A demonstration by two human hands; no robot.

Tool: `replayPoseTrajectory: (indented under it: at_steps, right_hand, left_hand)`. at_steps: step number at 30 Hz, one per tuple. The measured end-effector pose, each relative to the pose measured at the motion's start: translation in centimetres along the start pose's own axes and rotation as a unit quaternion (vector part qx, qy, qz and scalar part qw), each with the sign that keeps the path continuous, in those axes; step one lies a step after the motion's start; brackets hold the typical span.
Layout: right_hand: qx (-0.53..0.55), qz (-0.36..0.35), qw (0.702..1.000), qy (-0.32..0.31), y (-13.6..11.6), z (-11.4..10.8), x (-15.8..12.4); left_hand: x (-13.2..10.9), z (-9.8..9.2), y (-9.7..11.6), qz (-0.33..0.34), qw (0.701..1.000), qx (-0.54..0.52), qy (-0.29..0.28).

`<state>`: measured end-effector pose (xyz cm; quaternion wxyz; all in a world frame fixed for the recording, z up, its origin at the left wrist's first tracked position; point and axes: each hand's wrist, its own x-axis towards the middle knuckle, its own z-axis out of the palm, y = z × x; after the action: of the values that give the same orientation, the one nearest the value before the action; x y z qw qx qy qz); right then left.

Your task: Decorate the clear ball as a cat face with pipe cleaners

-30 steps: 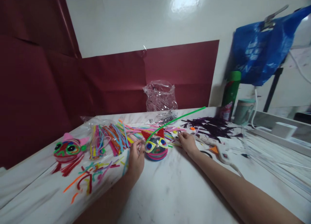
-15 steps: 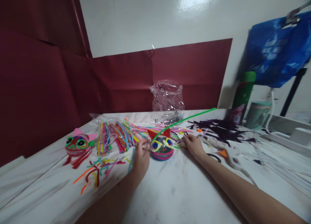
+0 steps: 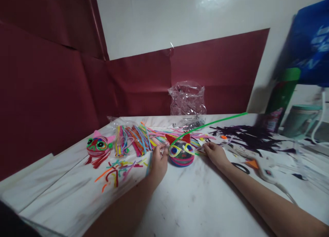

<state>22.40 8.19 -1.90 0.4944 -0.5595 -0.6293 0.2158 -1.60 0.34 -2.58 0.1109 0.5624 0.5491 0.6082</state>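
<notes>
A round cat face (image 3: 181, 154) made of coloured pipe cleaners, with red ears and yellow-rimmed eyes, sits on the white table (image 3: 200, 202). My left hand (image 3: 158, 161) rests just left of it, fingers pinched on the near end of a long green pipe cleaner (image 3: 213, 122) that rises to the right. My right hand (image 3: 215, 154) lies just right of the face, fingers curled on something small that I cannot make out.
A pile of coloured pipe cleaners (image 3: 133, 139) in plastic lies behind my left hand, cut scraps (image 3: 117, 170) in front. A second cat face (image 3: 99, 146) sits at the left. A clear bag (image 3: 187, 99), purple scraps (image 3: 246, 135), a glue gun (image 3: 267, 170) and a green bottle (image 3: 281, 96) stand further back and right.
The camera has swung left, so everything sits further right in view. Both hands stay beside the cat face in the same grip.
</notes>
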Motion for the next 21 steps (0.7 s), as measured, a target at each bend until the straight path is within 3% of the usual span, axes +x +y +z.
replayPoseTrajectory:
  at_steps: [6, 10, 13, 15, 21]
  right_hand:
    - [-0.007, -0.007, 1.0, -0.023, -0.4, 0.1, -0.2]
    - [-0.015, -0.012, 0.999, -0.036, -0.3, 0.1, -0.2]
    - [-0.022, -0.013, 0.999, -0.043, -0.3, 0.2, -0.1]
    - [-0.027, -0.015, 0.998, -0.046, -0.3, 0.2, -0.1]
    - [-0.043, -0.024, 0.997, -0.063, 0.0, 0.5, -0.1]
  left_hand:
    - [4.0, -1.9, 1.0, 0.035, 0.995, 0.087, -0.017]
    - [7.0, -4.8, 1.0, 0.086, 0.971, 0.181, -0.132]
    - [7.7, -7.5, -0.1, 0.094, 0.94, 0.245, -0.219]
    - [7.5, -9.2, -1.2, 0.093, 0.922, 0.285, -0.245]
    - [6.8, -12.1, -3.7, 0.075, 0.893, 0.391, -0.211]
